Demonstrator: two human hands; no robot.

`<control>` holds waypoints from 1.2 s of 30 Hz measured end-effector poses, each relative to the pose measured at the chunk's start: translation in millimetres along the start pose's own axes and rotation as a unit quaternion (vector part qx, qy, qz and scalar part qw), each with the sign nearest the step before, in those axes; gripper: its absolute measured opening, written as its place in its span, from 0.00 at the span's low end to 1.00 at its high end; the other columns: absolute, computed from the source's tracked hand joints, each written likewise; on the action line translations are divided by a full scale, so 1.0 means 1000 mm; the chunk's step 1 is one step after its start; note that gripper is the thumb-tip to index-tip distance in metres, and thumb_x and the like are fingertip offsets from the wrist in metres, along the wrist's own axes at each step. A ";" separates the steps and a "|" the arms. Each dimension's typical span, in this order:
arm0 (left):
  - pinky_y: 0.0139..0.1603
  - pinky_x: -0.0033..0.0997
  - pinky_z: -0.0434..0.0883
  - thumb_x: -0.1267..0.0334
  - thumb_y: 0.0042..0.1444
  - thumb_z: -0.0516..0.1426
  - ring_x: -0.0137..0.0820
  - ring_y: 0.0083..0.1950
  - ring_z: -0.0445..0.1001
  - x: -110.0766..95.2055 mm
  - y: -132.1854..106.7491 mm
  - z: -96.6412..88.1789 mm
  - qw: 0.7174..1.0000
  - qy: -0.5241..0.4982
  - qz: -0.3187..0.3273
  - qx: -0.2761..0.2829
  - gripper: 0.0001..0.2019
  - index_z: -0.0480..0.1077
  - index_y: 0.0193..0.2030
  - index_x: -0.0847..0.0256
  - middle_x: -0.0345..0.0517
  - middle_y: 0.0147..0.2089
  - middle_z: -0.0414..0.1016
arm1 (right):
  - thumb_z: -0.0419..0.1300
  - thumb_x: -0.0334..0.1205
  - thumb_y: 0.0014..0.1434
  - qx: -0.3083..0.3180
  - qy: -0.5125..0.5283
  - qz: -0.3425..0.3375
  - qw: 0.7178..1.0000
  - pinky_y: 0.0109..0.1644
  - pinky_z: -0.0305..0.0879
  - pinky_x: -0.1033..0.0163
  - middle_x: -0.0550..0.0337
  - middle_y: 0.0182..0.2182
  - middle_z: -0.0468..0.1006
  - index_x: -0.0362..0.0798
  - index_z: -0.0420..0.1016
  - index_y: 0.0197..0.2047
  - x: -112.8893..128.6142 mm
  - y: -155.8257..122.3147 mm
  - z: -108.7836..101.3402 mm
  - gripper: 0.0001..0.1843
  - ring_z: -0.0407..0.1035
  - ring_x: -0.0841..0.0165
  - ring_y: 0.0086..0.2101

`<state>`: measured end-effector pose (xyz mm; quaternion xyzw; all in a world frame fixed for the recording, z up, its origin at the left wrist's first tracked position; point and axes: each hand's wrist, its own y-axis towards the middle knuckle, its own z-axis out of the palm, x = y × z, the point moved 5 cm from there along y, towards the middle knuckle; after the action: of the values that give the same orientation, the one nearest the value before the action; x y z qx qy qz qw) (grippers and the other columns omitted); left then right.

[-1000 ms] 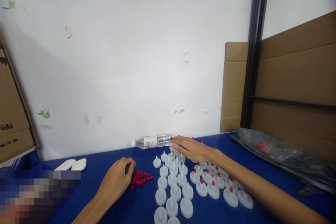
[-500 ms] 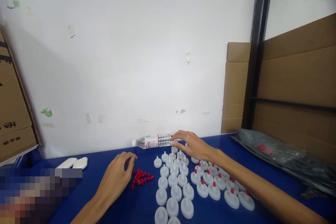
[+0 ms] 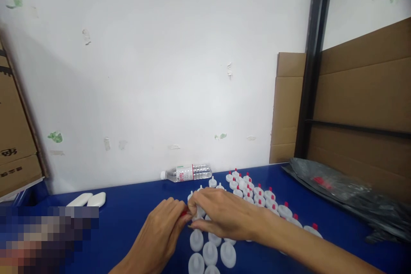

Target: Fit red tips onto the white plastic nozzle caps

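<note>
My left hand (image 3: 165, 226) is closed, with a small red cap (image 3: 183, 213) showing at its fingertips. Right against it, my right hand (image 3: 223, 212) curls its fingers around a white nozzle lid (image 3: 198, 212), largely covered by the fingers. The two hands' fingertips meet above the blue table, at the left edge of the white lids. More bare white nozzle lids (image 3: 210, 252) stand in columns below and behind my right hand. Beyond my right forearm are rows of white lids with red tips (image 3: 259, 199). The pile of loose red caps is hidden behind my left hand.
A clear plastic bottle (image 3: 186, 173) lies along the wall. Two white oval objects (image 3: 96, 199) rest at the left of the blue table (image 3: 128, 205). A dark plastic bag (image 3: 327, 188) lies at the right, near cardboard (image 3: 362, 94) and a black post (image 3: 313, 64).
My right hand has come back from the far red-tipped lids to the left and nearer, and closed on a lid. My left hand has moved right to meet it, over the red caps.
</note>
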<state>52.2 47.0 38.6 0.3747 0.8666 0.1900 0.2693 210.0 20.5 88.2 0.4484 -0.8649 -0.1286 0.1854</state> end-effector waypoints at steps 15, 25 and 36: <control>0.35 0.34 0.62 0.49 0.70 0.43 0.35 0.32 0.66 0.077 0.009 -0.025 0.978 0.039 -0.204 -0.034 0.20 0.60 0.30 0.54 0.36 0.27 0.66 | 0.47 0.41 0.75 -0.003 -0.014 0.001 1.000 0.62 0.63 0.54 0.51 0.56 0.77 0.49 0.70 0.63 -0.023 -0.002 0.009 0.19 0.70 0.61 0.56; 0.47 0.42 0.69 0.55 0.65 0.48 0.40 0.43 0.74 0.104 0.005 -0.006 0.980 0.053 -0.193 -0.022 0.15 0.74 0.41 0.56 0.46 0.42 0.72 | 0.40 0.44 0.75 0.100 -0.010 0.058 0.993 0.74 0.42 0.43 0.49 0.70 0.61 0.47 0.58 0.72 -0.031 -0.011 0.032 0.27 0.52 0.57 0.69; 0.52 0.43 0.69 0.59 0.63 0.48 0.43 0.48 0.76 0.104 0.005 -0.005 0.979 0.073 -0.192 -0.010 0.16 0.76 0.47 0.57 0.49 0.44 0.80 | 0.41 0.45 0.75 0.103 0.017 0.054 0.993 0.74 0.38 0.43 0.50 0.71 0.59 0.50 0.54 0.74 -0.030 -0.012 0.034 0.28 0.51 0.60 0.70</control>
<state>-7.5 127.6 11.7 0.1836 0.9378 0.1698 0.2408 219.6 40.6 47.2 0.4194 -0.8935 -0.0209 0.1593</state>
